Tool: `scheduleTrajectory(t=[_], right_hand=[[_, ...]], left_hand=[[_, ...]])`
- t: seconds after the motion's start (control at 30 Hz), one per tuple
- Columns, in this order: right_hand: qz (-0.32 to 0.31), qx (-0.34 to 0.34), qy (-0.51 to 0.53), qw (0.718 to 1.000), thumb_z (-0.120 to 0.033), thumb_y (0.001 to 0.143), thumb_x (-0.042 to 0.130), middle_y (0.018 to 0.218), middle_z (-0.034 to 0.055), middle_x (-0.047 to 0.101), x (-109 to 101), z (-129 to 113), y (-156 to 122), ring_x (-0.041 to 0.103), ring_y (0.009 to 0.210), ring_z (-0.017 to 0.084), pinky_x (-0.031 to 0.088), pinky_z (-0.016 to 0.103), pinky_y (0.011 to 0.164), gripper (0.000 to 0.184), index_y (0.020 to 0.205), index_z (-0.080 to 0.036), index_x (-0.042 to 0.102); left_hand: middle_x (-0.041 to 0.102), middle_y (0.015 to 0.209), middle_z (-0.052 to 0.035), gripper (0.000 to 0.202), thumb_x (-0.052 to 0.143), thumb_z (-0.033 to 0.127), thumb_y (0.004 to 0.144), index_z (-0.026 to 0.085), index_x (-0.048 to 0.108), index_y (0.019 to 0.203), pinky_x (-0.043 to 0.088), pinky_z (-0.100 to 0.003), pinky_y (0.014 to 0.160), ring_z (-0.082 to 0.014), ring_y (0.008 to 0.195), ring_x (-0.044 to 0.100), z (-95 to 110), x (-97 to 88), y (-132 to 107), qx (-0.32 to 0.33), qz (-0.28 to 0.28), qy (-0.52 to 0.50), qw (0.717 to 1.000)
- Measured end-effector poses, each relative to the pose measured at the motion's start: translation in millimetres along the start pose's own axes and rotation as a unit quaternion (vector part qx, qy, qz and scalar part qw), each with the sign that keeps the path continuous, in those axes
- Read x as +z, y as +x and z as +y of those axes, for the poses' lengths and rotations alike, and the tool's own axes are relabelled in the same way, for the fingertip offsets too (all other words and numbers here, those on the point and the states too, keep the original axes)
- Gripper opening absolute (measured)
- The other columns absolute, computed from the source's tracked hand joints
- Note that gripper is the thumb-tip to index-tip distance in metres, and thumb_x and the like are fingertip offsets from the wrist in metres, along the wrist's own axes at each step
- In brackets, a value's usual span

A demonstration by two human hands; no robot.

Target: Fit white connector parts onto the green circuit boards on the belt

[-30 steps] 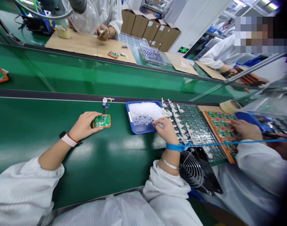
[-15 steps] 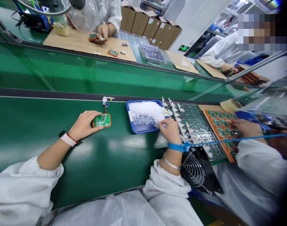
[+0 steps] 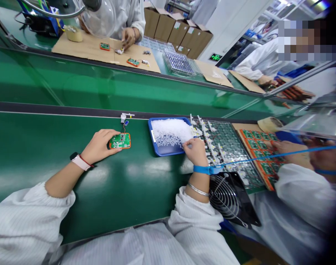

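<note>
My left hand (image 3: pixel 102 146) grips a green circuit board (image 3: pixel 120 140) in an orange frame by its left end, thumb along the near edge and fingers at the far edge. Thin wires run from the board to a small white connector part (image 3: pixel 123 117) lying behind it. At the right front corner of a blue tray (image 3: pixel 160 151), my right hand (image 3: pixel 196 150) is closed in a pinch. Whatever sits between its fingertips is too small to make out. Small white plastic pieces (image 3: pixel 172 127) fill much of the tray.
Right of the tray lie white parts on strips (image 3: pixel 208 138) over a clear tray of boards (image 3: pixel 228 143). A black fan (image 3: pixel 228 198) stands by my right forearm. A co-worker's hand (image 3: pixel 290 151) is over orange-framed boards (image 3: pixel 257 143). Across the partition, another person's hand (image 3: pixel 128 38) handles parts on cardboard.
My right hand has shifted slightly left and stays pinched at the tray's corner. My left hand keeps the board almost still. The person opposite has put down a board.
</note>
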State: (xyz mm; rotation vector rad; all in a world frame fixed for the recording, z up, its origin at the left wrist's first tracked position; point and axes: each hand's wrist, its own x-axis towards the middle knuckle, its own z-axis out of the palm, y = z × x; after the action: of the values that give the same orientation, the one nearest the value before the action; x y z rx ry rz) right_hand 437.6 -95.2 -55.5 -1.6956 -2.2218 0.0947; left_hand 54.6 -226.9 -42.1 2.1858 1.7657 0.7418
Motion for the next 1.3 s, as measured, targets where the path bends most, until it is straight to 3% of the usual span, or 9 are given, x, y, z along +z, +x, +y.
scheduleTrajectory(t=[0.47,1.0,1.3], right_hand=[[-0.017,-0.034,0.084,0.996,-0.024,0.074,0.053,0.082,0.008,0.058,-5,-17,1,0.051,0.084,0.023,0.039,0.04,0.083,0.012,0.063,-0.02,0.058],[-0.006,-0.046,0.099,0.994,-0.024,0.074,0.054,0.079,0.0079,0.058,-9,-14,3,0.054,0.083,0.023,0.04,0.039,0.081,0.011,0.07,-0.018,0.063],[0.05,0.038,0.004,0.998,-0.024,0.073,0.055,0.084,0.011,0.055,-5,-2,0,0.05,0.091,0.028,0.037,0.042,0.083,0.012,0.068,-0.017,0.062]], left_hand=[[0.059,0.119,-0.0091,0.053,0.059,0.056,0.076,0.022,0.053,0.117,0.04,-0.041,0.091,-0.0282,0.11,0.052,-1,0.8,0,-0.001,-0.003,-0.004,1.0],[0.058,0.119,-0.0092,0.054,0.059,0.056,0.076,0.022,0.053,0.116,0.04,-0.041,0.09,-0.0279,0.109,0.052,-1,1.4,0,-0.005,-0.003,-0.004,1.0],[0.059,0.119,-0.0088,0.054,0.06,0.056,0.076,0.021,0.053,0.116,0.039,-0.04,0.092,-0.0276,0.11,0.052,-1,0.6,0,0.004,-0.003,-0.001,1.0]])
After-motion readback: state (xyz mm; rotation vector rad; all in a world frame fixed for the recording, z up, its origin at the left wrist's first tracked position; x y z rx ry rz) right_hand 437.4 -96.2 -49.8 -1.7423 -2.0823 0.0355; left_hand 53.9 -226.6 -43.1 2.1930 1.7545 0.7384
